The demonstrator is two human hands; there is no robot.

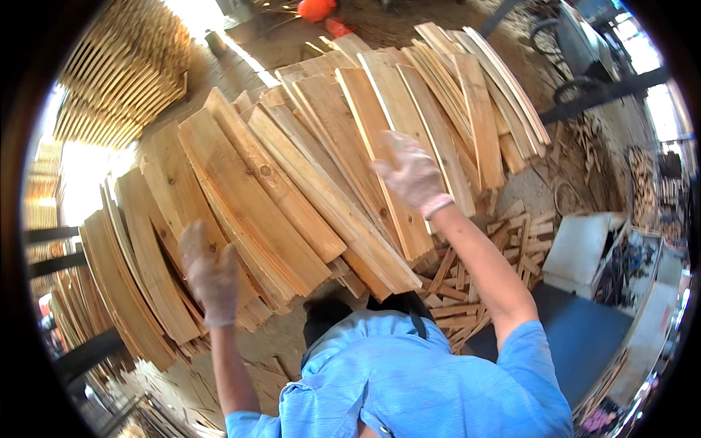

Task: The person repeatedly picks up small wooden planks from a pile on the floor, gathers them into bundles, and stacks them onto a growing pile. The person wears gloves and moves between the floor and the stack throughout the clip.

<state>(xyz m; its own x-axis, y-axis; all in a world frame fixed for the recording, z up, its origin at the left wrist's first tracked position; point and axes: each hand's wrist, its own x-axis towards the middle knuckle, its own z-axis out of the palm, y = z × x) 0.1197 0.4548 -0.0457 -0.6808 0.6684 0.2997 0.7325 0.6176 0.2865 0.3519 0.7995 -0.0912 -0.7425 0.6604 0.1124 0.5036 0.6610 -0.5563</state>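
A wide pile of long wooden boards (255, 212) lies in front of me, laid side by side and overlapping. My right hand (415, 175), in a pale work glove, is over the boards right of the middle, its fingers spread and nothing in them. A narrow board (383, 153) runs just beside it. My left hand (209, 274), gloved too and slightly blurred, hangs at the boards left of the middle with thumb and fingers apart. Whether either hand touches the wood I cannot tell.
Tall stacks of slats (120, 69) stand at the far left. A heap of short wood offcuts (456, 285) lies by my right side, next to a dark blue panel (566, 328). A wheeled cart (584, 47) is at the far right, and an orange object (316, 9) at the back.
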